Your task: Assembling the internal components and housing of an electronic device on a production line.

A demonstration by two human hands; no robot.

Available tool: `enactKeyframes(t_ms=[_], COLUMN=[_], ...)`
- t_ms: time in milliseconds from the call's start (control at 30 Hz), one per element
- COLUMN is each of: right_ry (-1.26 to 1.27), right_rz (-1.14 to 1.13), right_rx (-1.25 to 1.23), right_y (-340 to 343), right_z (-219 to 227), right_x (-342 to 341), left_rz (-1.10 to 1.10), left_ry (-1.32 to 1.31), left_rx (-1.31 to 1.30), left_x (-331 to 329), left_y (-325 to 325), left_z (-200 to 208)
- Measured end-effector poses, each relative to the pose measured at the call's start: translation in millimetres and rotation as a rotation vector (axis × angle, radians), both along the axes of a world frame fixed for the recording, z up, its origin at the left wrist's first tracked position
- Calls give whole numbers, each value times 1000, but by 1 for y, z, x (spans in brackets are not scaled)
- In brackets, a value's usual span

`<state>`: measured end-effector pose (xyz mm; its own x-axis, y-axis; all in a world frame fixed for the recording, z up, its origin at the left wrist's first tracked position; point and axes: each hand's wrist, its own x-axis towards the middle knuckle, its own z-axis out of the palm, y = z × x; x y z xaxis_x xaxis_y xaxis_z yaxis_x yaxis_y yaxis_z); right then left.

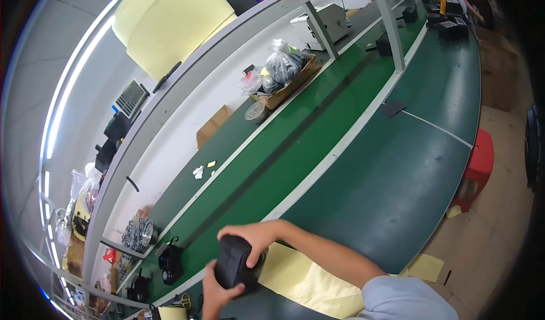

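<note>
Gripping a black block [231, 257] with both hands, between 6 and 7 o'clock of the view. Clock positions below are from the block.

Right hand [258, 235] clamped on the block from 1 o'clock: wrist bent, back of hand up, fingers hooked over the far edge, thumb pointing down along the near side. Right forearm [329, 252] slants in from about 4 o'clock, out of a pale grey-blue sleeve [403, 297].

Left hand [217, 290] clamped on it from 7 o'clock: fingers up along the left side, thumb stretched toward 3 o'clock across the lower part. Left wrist comes up from the bottom edge, mostly cut off. Hands near each other, block between them, tilted. Can't tell if the block touches anything underneath.

Yellow sheet [306, 274] at 3 o'clock, creased, partly under the right forearm. Green desk [369, 178] spreads toward 2 o'clock, dark flat piece [392, 109] on it between 1 and 2. Black device [170, 263] at 9 o'clock on the green strip [267, 172] beyond the pale rail [318, 172]. Carton [296, 86] with plastic bags [281, 67] between 12 and 1. Red stool [481, 155] at 2, beside the desk.
</note>
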<state>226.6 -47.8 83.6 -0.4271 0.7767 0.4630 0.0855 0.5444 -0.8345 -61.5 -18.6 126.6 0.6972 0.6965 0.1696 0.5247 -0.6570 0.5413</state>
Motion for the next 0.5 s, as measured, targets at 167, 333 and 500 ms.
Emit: enactKeyframes(t_ms=[167,333,500], right_ry=[95,590,614], right_rz=[-896,-1003,-1109], right_rx=[188,162,211], right_y=[-45,-110,-128], right_z=[27,54,55], right_x=[53,95,109], left_rz=[-60,-46,39], left_ry=[224,494,240], left_rx=[937,958,793], left_x=[100,169,168], left_y=[108,212,221], left_z=[-3,-38,-89])
